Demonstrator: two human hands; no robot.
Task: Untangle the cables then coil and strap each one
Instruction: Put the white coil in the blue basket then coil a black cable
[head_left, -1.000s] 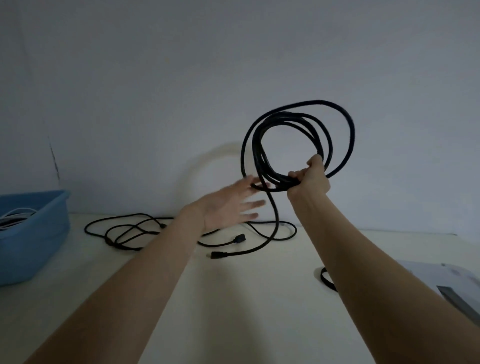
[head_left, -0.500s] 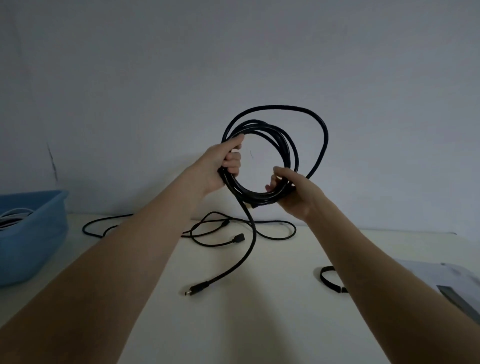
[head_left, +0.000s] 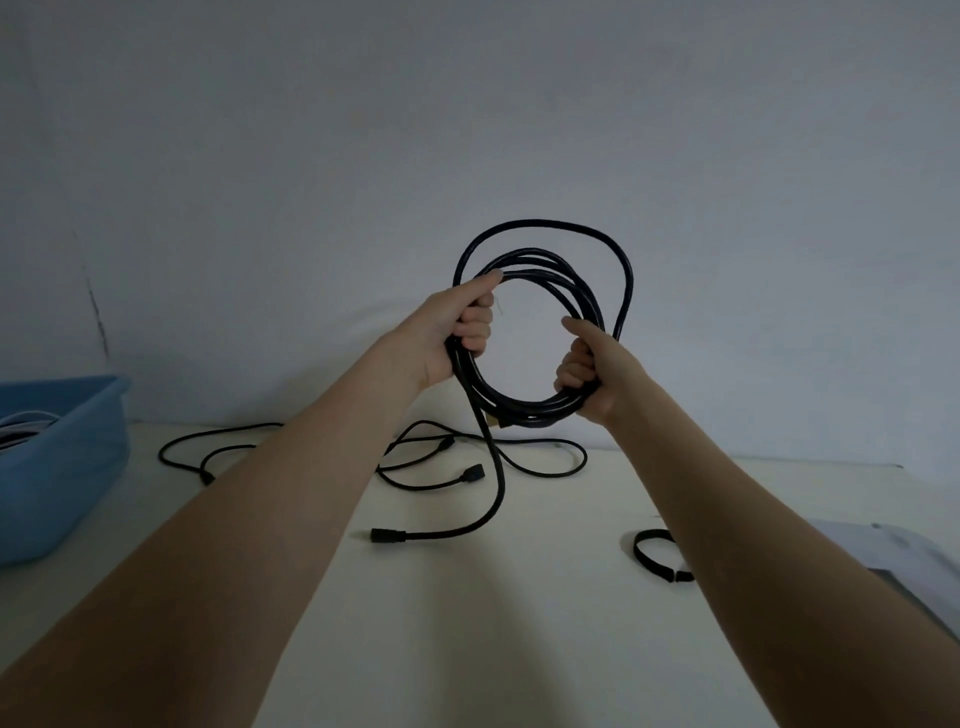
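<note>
Two hands hold one black cable coil (head_left: 540, 260) upright in the air above the far middle of the bench (head_left: 519, 623), in front of the wall (head_left: 467, 130). Head view: left hand (head_left: 457, 332) grips the coil's left side, fingers curled round the bundled turns, thumb lying along the upper arc. Right hand (head_left: 592, 374) grips the lower right side, fingers wrapped round the turns. One outer turn stands looser and wider than the rest. The coil's free tail hangs from its bottom and runs onto the bench, ending in a plug (head_left: 387, 535) near the bench centre. A second black cable (head_left: 545, 470) lies loose along the far edge, partly hidden by the left forearm. A black strap (head_left: 647, 553) lies toward the right edge, just beside the right forearm. Blue bin (head_left: 67, 457) sits at the left edge; pale cables show inside it.
</note>
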